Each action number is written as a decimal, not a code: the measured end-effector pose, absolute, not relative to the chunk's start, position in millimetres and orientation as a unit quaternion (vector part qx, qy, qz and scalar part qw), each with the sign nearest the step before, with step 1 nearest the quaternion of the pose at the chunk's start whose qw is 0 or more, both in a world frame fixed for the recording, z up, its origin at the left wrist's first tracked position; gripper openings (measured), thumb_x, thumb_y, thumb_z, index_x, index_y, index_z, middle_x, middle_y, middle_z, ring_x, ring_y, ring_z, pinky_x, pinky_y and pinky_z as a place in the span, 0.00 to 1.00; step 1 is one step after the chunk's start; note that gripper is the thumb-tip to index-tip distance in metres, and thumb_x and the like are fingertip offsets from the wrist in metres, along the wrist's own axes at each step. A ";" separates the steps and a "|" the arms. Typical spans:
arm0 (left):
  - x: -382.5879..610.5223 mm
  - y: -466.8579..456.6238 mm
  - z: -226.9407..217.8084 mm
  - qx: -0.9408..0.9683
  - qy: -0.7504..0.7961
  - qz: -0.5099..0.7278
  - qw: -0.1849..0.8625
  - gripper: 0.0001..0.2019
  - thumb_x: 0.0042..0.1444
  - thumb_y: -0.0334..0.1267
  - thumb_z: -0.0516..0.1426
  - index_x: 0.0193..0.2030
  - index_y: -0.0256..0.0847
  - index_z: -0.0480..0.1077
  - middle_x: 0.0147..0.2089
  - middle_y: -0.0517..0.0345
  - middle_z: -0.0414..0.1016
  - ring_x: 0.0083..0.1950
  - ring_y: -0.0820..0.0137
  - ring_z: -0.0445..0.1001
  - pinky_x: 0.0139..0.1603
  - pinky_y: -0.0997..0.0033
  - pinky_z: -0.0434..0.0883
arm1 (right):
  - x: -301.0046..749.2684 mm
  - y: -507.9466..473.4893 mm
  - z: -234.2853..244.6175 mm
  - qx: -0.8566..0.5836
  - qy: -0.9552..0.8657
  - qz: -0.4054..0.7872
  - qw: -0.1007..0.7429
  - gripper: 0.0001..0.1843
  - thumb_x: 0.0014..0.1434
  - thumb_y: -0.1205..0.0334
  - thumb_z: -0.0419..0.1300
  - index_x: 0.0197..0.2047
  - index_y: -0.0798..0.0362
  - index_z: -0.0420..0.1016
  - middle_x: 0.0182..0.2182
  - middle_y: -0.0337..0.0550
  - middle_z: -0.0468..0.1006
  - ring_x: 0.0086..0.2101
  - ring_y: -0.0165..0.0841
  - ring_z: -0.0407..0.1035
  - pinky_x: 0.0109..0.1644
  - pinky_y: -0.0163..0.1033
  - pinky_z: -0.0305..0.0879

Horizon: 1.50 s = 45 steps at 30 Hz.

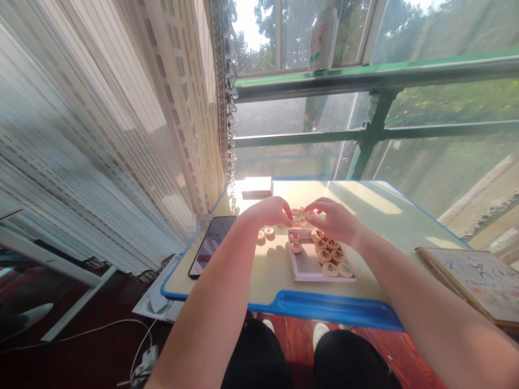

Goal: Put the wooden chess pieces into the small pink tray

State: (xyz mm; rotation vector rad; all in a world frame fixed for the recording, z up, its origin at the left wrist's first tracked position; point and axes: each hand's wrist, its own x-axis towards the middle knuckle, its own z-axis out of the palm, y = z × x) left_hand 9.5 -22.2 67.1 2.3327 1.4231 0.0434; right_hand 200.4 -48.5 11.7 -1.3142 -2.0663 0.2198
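Above the back edge of a shallow white box, my left hand is closed with its fingertips on a red-marked xiangqi piece. My right hand reaches in from the other side, thumb and fingers parted beside a small cluster of red-marked xiangqi pieces. Inside the box, several black-marked pieces lie along the right side, and two red-marked pieces sit at the left. Two more loose pieces rest on the table left of the box. My fingers partly hide the cluster.
The pale folding table has a blue rim. A phone lies at its left, a small white box at the back. A framed board is at the right. A can stands on the green railing; a curtain hangs left.
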 end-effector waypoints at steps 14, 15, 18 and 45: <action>11.5 -28.8 71.8 0.850 0.484 -0.022 0.208 0.12 0.43 0.45 0.59 0.25 0.37 0.74 0.19 0.61 0.62 0.20 0.76 0.56 0.24 0.71 0.55 | 188.1 -61.3 13.7 -0.475 -0.811 0.152 0.305 0.11 0.54 0.58 0.58 0.38 0.48 0.79 0.36 0.41 0.80 0.34 0.33 0.71 0.39 0.37 0.66; 11.5 -29.1 72.2 0.852 0.480 -0.023 0.209 0.12 0.43 0.45 0.59 0.25 0.37 0.74 0.19 0.62 0.61 0.20 0.76 0.56 0.24 0.71 0.55 | 187.9 -62.1 13.9 -0.478 -0.810 0.155 0.302 0.11 0.54 0.59 0.57 0.38 0.48 0.80 0.35 0.40 0.80 0.33 0.33 0.71 0.38 0.37 0.66; 11.2 -29.8 73.1 0.856 0.472 -0.015 0.210 0.12 0.42 0.45 0.60 0.24 0.37 0.73 0.18 0.63 0.60 0.21 0.76 0.55 0.25 0.71 0.55 | 186.6 -63.9 14.7 -0.486 -0.809 0.150 0.295 0.11 0.54 0.61 0.57 0.37 0.47 0.80 0.34 0.40 0.81 0.32 0.32 0.72 0.38 0.36 0.66; 14.4 -31.3 70.0 0.858 0.476 -0.051 0.188 0.11 0.41 0.42 0.60 0.28 0.38 0.76 0.21 0.60 0.67 0.23 0.75 0.61 0.25 0.72 0.58 | 182.2 -66.0 13.9 -0.504 -0.809 0.138 0.271 0.07 0.51 0.61 0.60 0.33 0.45 0.81 0.32 0.37 0.80 0.33 0.32 0.72 0.38 0.36 0.66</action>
